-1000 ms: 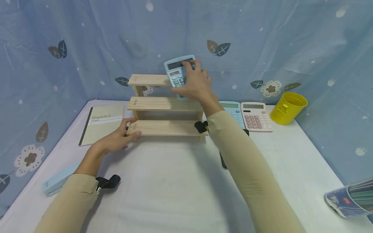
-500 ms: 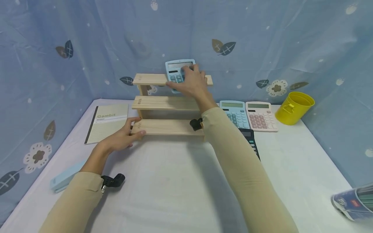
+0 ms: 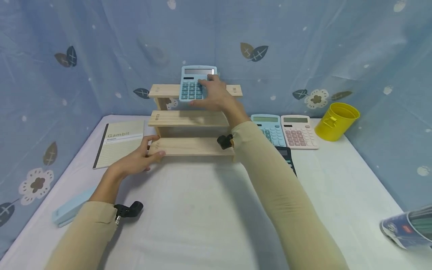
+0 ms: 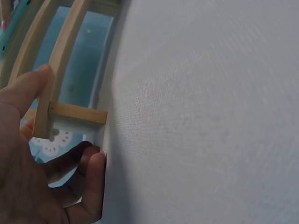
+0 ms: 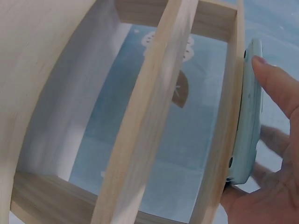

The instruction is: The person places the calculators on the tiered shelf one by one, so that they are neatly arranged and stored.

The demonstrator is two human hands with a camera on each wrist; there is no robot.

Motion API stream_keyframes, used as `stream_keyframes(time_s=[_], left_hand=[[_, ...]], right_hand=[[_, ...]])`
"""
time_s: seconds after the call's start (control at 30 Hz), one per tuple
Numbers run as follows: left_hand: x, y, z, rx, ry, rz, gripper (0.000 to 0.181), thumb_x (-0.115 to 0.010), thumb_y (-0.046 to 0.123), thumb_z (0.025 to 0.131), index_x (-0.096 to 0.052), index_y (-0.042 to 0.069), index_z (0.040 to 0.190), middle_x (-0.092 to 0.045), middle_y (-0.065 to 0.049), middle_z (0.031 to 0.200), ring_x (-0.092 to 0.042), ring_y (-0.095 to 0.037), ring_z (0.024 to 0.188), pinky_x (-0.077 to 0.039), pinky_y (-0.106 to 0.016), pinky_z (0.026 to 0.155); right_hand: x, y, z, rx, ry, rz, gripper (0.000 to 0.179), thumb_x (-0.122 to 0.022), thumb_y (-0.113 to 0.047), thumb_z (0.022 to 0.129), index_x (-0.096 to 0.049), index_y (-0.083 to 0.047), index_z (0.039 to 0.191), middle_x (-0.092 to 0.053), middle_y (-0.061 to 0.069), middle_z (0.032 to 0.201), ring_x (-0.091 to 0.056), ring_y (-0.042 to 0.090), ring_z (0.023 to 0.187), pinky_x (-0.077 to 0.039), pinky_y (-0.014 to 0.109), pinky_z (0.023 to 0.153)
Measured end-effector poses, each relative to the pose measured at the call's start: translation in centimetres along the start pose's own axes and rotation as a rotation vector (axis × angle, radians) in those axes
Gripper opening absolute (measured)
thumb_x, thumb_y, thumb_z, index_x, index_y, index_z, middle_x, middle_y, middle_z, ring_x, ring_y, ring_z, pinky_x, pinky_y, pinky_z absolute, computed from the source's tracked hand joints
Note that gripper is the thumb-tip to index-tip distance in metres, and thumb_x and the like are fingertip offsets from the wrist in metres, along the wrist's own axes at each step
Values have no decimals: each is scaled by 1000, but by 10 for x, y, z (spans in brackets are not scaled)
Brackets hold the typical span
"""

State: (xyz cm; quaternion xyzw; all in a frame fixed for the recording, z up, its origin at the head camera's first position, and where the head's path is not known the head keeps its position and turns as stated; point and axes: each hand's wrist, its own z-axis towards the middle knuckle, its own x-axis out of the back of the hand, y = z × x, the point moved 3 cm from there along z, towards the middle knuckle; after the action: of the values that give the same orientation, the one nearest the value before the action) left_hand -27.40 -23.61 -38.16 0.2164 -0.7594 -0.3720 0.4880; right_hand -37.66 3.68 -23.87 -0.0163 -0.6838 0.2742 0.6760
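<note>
A light-blue calculator lies on the top board of a three-tier wooden rack, near its middle, keys facing up and display at the far side. My right hand grips its right side. In the right wrist view, the thumb is on the near edge of the calculator, which lies along the rack's top board. My left hand holds the left end of the lowest board, thumb at the front. The left wrist view shows its thumb against the wood and other fingers curled below.
Right of the rack lie a blue calculator, a pink calculator and a black calculator partly behind my sleeve. A yellow bucket and pencil cup stand right. Left are a notebook and light-blue case.
The calculator has been lowered onto the top board, moved left and turned from tilted to straight. The right hand moved with it. The left hand keeps its hold on the rack.
</note>
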Motion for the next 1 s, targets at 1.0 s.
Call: stream_keyframes(time_s=[1.0], left_hand=[[-2, 1, 1, -1, -4, 17, 84, -51, 57, 104, 2, 27, 162, -51, -27, 140, -53, -34, 118, -46, -39, 85]], right_hand=[[-25, -39, 15, 73, 21, -71, 70, -48, -58, 104, -28, -26, 164, -11, 3, 173, -9, 34, 158, -12, 46, 126]])
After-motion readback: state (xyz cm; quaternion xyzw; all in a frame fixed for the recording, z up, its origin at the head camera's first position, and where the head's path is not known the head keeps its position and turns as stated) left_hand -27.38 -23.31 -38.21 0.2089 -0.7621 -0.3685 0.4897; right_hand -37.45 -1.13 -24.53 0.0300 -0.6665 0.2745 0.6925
